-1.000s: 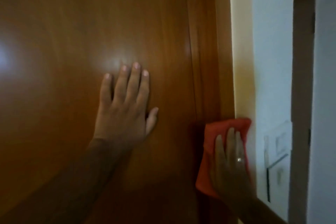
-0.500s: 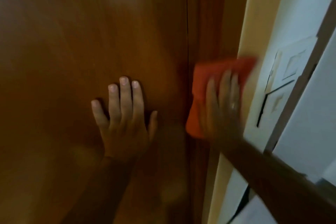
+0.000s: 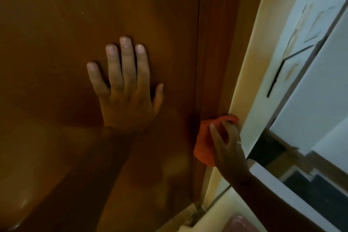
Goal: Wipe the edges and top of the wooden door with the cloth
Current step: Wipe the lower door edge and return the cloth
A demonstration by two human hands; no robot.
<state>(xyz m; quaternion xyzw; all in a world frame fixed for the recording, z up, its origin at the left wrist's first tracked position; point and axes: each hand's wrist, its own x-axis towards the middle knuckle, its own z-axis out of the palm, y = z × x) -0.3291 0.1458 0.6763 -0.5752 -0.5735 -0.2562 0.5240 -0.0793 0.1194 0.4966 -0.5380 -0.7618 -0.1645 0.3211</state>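
The left hand (image 3: 125, 88) is laid flat on the wooden door (image 3: 56, 24) with fingers spread, while the orange cloth (image 3: 205, 143) is pressed against the door's right edge by the right hand (image 3: 227, 149), fingers slightly parted.

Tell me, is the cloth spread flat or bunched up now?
Bunched up. The orange cloth forms a rounded wad under the right hand, whose fingers curl over it against the door frame.

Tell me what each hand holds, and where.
The right hand presses the orange cloth at its middle against the door frame. The left hand holds nothing.
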